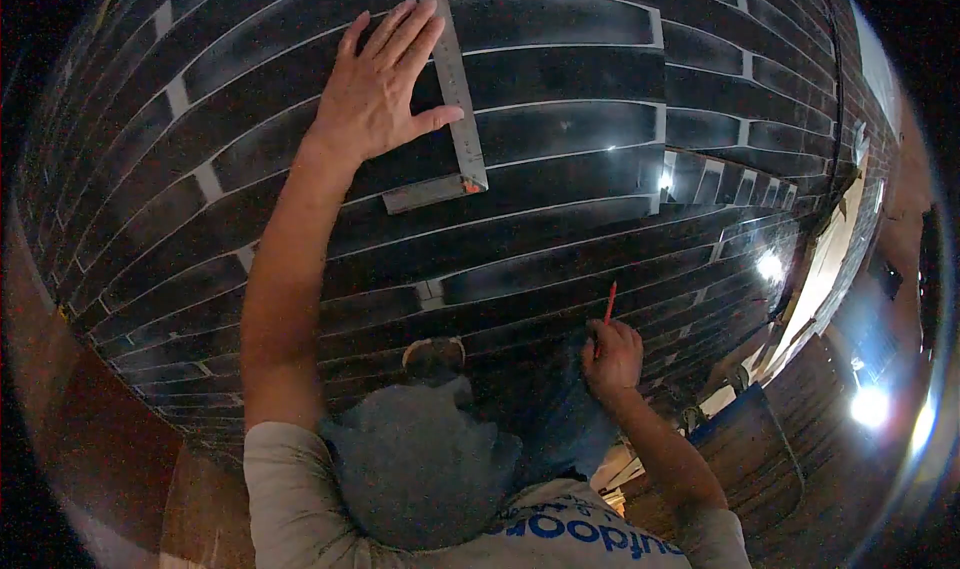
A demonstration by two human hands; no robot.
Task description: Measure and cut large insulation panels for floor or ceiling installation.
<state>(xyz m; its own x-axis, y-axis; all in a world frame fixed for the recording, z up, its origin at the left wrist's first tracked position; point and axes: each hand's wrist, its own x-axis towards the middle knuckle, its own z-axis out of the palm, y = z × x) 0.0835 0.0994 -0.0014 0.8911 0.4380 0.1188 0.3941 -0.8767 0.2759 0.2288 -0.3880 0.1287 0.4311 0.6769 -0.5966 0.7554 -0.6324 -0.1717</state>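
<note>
My left hand [375, 99] lies flat with its fingers spread on a dark surface [560, 74] marked with pale lines in a brick pattern. Its fingertips and thumb touch the long blade of an L-shaped metal square [455, 79]. The short arm of the square points left, and an orange mark shows at its corner. Lower and to the right, my right hand [613, 359] is closed around a red pencil [611, 304], whose tip points up and away from me. A gap separates the pencil from the square.
A dark strip with pale bars [725, 181] lies on the surface at the right. A black cable [838, 79] runs along the right side. Bright lamps [870, 406] shine at the lower right, near brown ground [850, 479]. A grey, cloth-like shape [420, 459] covers the lower middle.
</note>
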